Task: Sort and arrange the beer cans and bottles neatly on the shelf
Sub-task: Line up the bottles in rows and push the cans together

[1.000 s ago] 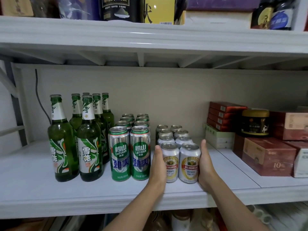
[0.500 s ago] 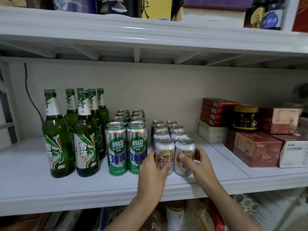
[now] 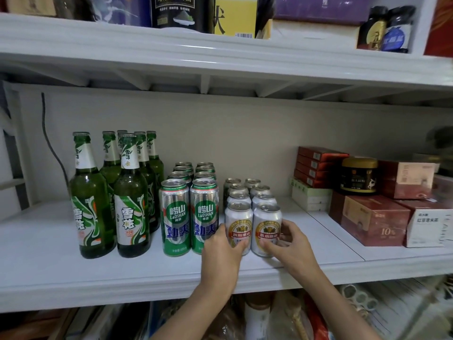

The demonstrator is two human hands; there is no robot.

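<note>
Lower centre of frame, on the white shelf (image 3: pixel 73 273): left hand (image 3: pixel 221 252) curled round the left front silver can (image 3: pixel 239 228), right hand (image 3: pixel 291 244) pinching the right front silver can (image 3: pixel 266 229). Both upright, touching, directly ahead of each grip. Left of them, tall green cans (image 3: pixel 190 217) reading "LAOSHAN"; green bottles (image 3: pixel 110 200) with Chinese labels.

White shelf (image 3: pixel 49 271) carries green bottles (image 3: pixel 132 207), tall green cans (image 3: pixel 190 217), short silver cans (image 3: pixel 252 217), boxes (image 3: pixel 372 217) right.
</note>
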